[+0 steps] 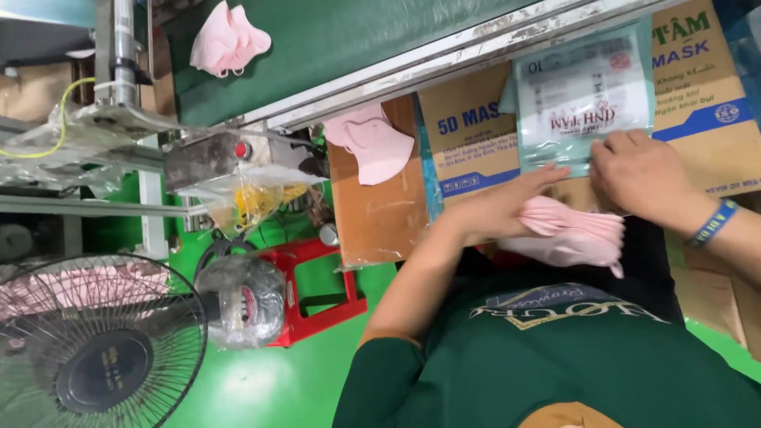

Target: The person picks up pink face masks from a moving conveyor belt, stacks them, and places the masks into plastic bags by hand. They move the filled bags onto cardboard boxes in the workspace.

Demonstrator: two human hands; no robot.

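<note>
Landmark: the clear printed pouch (583, 95), lying over brown cardboard boxes (468, 135) at the upper right.

Left hand (495, 210): just below the pouch, fingers stretched out flat, tips reaching the pouch's lower edge. Palm presses on a stack of pink face masks (571, 234), which sits directly under the pouch, touching its opening side. Not a closed grip; hand is flat and open against the stack.

Right hand (642, 174): at the pouch's lower right corner, fingers curled and pinching the pouch's edge. A blue wristband (713, 224) circles that wrist.

Other pink masks: one loose mask (371, 144) left of the pouch, on the box edge; another mask (228, 40) far left of the pouch, on the green conveyor belt (333, 40).

Further left of the pouch: a metal machine part with a red button (242, 149), wrapped in plastic film. Well below and left of the pouch: a red stool (317, 289) on the green floor (277, 380), and a black wire-guard fan (95, 349) at the lower left corner. The person's dark green shirt (555, 357) fills the area beneath the pouch.
</note>
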